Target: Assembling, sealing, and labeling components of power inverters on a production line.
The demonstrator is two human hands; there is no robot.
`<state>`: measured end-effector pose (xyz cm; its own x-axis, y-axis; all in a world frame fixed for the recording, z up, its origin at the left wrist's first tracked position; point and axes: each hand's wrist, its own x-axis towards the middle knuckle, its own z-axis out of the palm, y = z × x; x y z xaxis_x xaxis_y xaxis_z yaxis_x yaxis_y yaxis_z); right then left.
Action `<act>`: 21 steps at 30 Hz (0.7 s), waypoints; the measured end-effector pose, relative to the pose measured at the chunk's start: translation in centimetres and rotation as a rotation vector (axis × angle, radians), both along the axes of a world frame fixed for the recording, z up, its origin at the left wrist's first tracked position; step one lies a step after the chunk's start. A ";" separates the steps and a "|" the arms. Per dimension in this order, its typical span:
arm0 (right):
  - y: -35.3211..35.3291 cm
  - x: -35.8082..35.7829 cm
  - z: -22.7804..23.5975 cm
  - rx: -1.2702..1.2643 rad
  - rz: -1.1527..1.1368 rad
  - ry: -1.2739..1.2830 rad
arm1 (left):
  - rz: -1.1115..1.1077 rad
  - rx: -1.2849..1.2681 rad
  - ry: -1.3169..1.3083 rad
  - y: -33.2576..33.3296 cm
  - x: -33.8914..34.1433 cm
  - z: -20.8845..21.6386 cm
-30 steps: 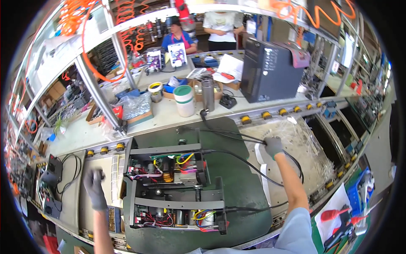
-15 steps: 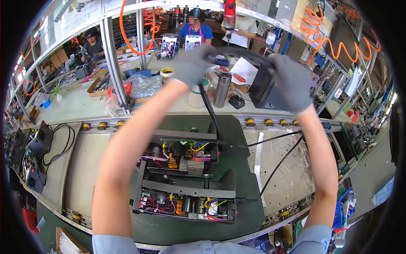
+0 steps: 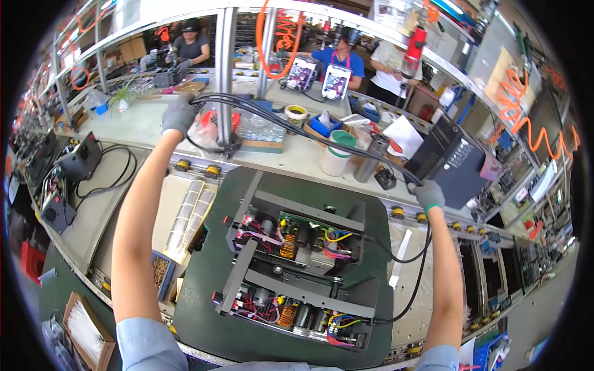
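Observation:
Black power cables (image 3: 297, 129) stretch between my two gloved hands above the far side of the bench. My left hand (image 3: 179, 115), in a grey glove, is closed round their left end, beside a metal post. At the right, my right hand (image 3: 428, 195) grips the same bundle in front of a black case panel (image 3: 447, 162). From that grip the cables drop to two open machine units, a rear one (image 3: 297, 238) and a front one (image 3: 294, 303). Coils, capacitors and coloured wires show inside both. The units lie on a dark green board (image 3: 204, 290).
On the back bench stand a white tub with a green lid (image 3: 335, 153), a steel flask (image 3: 372, 157) and a yellow tape roll (image 3: 296, 112). A red power driver (image 3: 414, 52) hangs overhead. More units (image 3: 59, 191) sit at left. Several people work beyond.
My hands have spread wide apart, the left one going far left and the right one lower, pulling the cables out lengthwise. The view has turned, so the units appear farther right.

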<state>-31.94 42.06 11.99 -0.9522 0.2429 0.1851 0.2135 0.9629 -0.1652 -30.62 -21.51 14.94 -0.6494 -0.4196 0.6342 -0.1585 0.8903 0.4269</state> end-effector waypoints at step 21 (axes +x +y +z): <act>-4.5 11.9 1.8 -0.625 0.716 0.368 | -0.603 1.861 -0.400 10.0 36.1 -4.8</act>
